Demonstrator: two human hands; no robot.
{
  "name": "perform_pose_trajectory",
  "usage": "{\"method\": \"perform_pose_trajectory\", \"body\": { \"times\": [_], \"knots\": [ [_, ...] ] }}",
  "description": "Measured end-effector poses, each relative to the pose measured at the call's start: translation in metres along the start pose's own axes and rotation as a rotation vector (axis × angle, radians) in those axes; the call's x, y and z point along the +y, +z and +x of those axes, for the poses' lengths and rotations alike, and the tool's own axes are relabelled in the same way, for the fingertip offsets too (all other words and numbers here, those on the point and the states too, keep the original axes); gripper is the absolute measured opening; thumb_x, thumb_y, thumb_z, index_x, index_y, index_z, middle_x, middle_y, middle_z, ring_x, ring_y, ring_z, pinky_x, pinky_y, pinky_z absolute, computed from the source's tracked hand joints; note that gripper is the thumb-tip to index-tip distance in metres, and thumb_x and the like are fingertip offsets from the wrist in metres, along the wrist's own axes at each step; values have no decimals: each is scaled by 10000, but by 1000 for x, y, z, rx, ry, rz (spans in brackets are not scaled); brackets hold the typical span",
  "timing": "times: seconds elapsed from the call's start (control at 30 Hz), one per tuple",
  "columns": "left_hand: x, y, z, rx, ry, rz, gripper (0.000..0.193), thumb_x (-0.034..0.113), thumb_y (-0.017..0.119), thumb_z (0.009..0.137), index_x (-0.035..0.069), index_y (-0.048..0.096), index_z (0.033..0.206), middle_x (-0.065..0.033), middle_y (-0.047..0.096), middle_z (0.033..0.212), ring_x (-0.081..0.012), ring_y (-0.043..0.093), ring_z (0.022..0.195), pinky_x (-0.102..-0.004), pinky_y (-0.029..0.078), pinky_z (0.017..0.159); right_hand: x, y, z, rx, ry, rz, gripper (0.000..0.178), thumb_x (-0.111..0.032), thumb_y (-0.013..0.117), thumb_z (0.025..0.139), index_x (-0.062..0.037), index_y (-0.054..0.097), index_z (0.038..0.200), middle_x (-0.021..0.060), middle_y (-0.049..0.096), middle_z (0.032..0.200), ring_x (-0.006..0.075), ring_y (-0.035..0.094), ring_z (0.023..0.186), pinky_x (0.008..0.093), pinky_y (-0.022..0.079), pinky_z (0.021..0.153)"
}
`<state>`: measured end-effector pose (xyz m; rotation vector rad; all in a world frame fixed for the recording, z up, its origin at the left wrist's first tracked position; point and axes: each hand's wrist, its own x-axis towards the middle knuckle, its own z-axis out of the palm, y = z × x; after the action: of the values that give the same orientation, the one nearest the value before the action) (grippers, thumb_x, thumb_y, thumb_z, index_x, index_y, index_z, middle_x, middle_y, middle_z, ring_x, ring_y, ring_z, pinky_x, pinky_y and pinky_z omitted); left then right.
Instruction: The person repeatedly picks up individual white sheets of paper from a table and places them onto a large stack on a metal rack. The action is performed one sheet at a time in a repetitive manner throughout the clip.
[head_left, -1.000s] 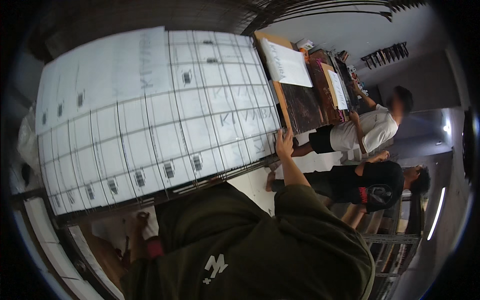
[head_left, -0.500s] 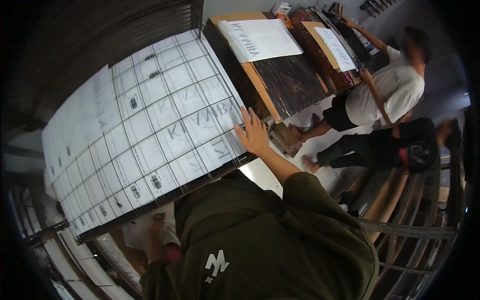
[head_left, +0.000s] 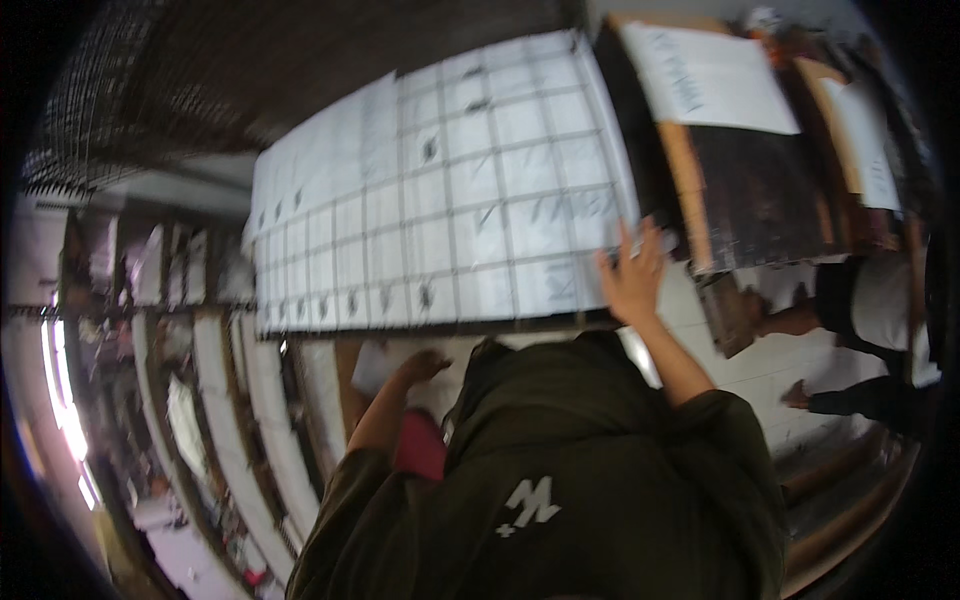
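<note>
A large white printed sheet [head_left: 440, 215], see-through like plastic film or thin paper, covers the top of a table in front of me. Dark lines divide it into rectangles, with small dark marks in several of them. My right hand [head_left: 635, 280] rests on its near right corner, fingers spread and flat. Off the table's near edge [head_left: 480, 326], my left hand [head_left: 424, 366] hangs low beside my body. Its fingers look loosely stretched and nothing shows in them, though it is somewhat blurred.
To the right stands a dark-topped wooden table [head_left: 760, 190] bearing a white printed sheet [head_left: 705, 80]. Beyond it, partly cut off, are a co-worker's legs [head_left: 860, 310]. Shelving with long pale boards [head_left: 235, 420] fills the left. A dark wire rack [head_left: 210, 90] lies beyond the table.
The view has turned left, so the table now sits level and further right. My left hand shows more fully, away from the table edge. My right hand stays on the sheet's corner.
</note>
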<state>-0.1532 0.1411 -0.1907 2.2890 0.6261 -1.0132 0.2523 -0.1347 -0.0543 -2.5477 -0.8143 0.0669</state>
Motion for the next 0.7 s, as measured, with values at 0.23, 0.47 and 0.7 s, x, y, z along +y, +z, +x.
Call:
{"method": "perform_pose_trajectory", "body": {
  "times": [0.23,0.47,0.7],
  "knots": [
    [70,-21,-67,28,-217,-227,625,593,541,773,78,575,1125,-172,604,1084,-330,556,1030,-397,426,902,-8,-13,-6,32,-193,-62,616,-412,491,861,-147,309,1386,219,182,1429,405,186,1307,556,177,1027],
    [15,-32,-75,61,-87,-19,641,609,501,789,39,598,1064,-190,597,1058,-362,540,1014,-437,417,870,34,31,11,218,-324,-195,578,-414,439,901,-129,310,1386,291,307,1351,426,352,1220,477,315,990],
    [-59,148,-36,-5,-210,-244,438,433,521,852,16,646,899,-165,625,911,-308,560,856,-442,434,760,-12,39,46,196,51,-285,609,-524,338,917,-156,285,1399,229,265,1390,433,382,1193,483,303,998]
  ]
}}
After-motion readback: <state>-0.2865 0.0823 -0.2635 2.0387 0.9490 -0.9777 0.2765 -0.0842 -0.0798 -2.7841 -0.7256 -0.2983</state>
